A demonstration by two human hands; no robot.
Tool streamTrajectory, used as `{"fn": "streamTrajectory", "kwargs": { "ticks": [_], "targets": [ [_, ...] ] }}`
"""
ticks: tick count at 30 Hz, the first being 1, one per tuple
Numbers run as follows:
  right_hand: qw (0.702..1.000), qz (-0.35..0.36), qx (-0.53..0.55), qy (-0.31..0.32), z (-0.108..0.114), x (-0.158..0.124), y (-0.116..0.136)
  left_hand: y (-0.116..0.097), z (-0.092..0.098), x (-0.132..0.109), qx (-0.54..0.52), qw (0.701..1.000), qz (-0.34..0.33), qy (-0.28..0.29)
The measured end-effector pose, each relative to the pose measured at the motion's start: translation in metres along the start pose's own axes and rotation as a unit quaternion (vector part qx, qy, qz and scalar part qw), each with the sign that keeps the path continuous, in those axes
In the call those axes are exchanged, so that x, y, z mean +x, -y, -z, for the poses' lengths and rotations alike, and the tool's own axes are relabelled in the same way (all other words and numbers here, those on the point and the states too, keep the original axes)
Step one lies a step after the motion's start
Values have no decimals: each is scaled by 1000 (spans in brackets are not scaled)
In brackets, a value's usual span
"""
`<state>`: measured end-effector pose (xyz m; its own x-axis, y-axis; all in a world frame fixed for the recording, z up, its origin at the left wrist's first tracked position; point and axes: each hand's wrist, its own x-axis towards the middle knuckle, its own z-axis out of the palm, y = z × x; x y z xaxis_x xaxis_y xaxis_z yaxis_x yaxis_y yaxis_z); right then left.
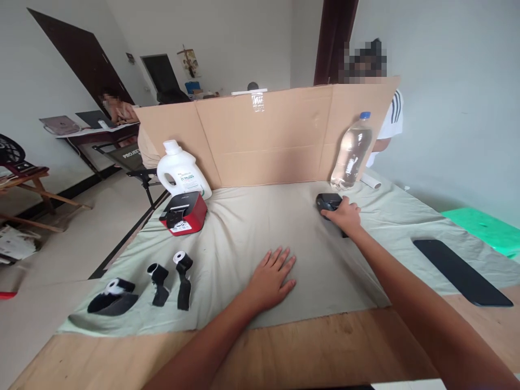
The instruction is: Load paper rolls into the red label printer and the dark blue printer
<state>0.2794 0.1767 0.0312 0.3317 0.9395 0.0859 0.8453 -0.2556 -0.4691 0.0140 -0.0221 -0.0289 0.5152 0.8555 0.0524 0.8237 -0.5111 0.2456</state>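
Observation:
My right hand [344, 214] reaches far across the cloth, its fingers closed around a small black device [325, 201] that looks like a portable printer; the hand hides part of it. Palm down on the grey-green cloth [244, 227], my left hand [273, 277] lies flat with fingers spread and nothing under them that I can see. At the left stands a red and black label printer [187, 212]. Nearer to me are several black-and-white rolls with loose tails: one roll [182, 276], another [158, 283], and a wider one [114, 298].
A white detergent jug [181, 170] stands behind the red printer. A clear bottle with a blue cap [351, 154] leans by the cardboard screen [264, 143]. A dark phone-like slab [461, 271] lies at right, beside a green stool [483, 227]. Other people sit beyond.

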Motion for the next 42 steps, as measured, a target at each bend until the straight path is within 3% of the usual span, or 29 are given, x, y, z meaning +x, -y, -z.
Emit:
{"fn": "streamTrajectory", "kwargs": {
  "ticks": [4,8,12,17,20,23,28,31,36,42],
  "targets": [
    [996,75,31,26,-16,-73,52,-1,1,-1,-13,1000,1,2],
    [991,104,74,33,-32,-120,88,-3,4,-4,-32,999,-11,-13],
    [989,95,107,19,-44,-141,103,-1,13,-9,-100,992,-44,-60],
    [986,113,120,3,-61,-156,107,10,21,-18,-191,961,34,-196],
    [982,133,130,-23,-71,-165,104,16,23,-20,-195,953,31,-230],
    [982,150,113,-30,-70,-169,97,17,24,-19,-185,952,25,-243],
    [974,185,119,56,-57,-145,72,15,25,-16,-209,937,78,-271],
    [951,210,205,101,-60,-121,52,23,29,-7,-295,899,138,-293],
    [928,200,305,73,-75,-104,31,59,51,28,-443,812,250,-286],
    [920,224,306,102,-75,-107,30,89,80,81,-480,770,332,-259]
  ]
}}
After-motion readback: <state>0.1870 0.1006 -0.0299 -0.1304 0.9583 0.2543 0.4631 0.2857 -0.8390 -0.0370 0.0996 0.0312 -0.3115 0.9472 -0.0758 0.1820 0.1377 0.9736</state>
